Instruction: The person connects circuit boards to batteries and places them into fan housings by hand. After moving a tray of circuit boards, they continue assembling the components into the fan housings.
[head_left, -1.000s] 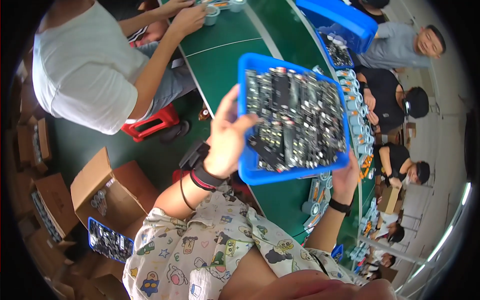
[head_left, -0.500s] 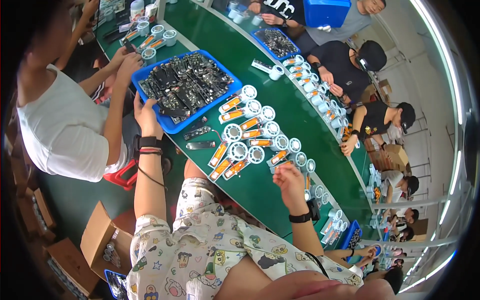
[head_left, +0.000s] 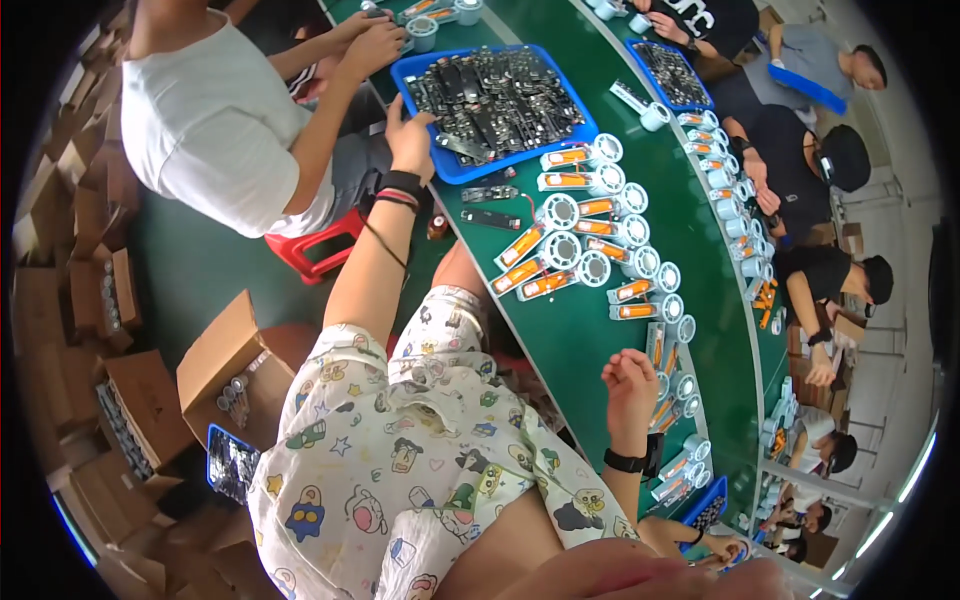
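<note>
My left hand [head_left: 408,140] grips the near-left rim of a blue tray [head_left: 462,174], thumb over the edge and the other fingers partly hidden. The tray is heaped with dark, narrow circuit boards [head_left: 490,95]. My right hand [head_left: 630,385] hovers over the green table near its front edge, fingers loosely bent and apart, with nothing visible in them. Just beyond it lie several pale-blue handheld fan housings [head_left: 562,250] with round slotted heads and orange cells in their handles. Two loose boards [head_left: 490,218] lie between the tray and the housings.
At left a person in a white top [head_left: 215,120] works beside a red stool [head_left: 318,250]. Open cardboard boxes [head_left: 225,350] stand on the floor. Across the green table [head_left: 690,340], co-workers handle another row of housings [head_left: 730,200] near a second blue tray [head_left: 708,100].
My view has swung left, so the table appears farther right and higher. My right hand has drawn back from the housings toward me. My left hand stays on the tray.
</note>
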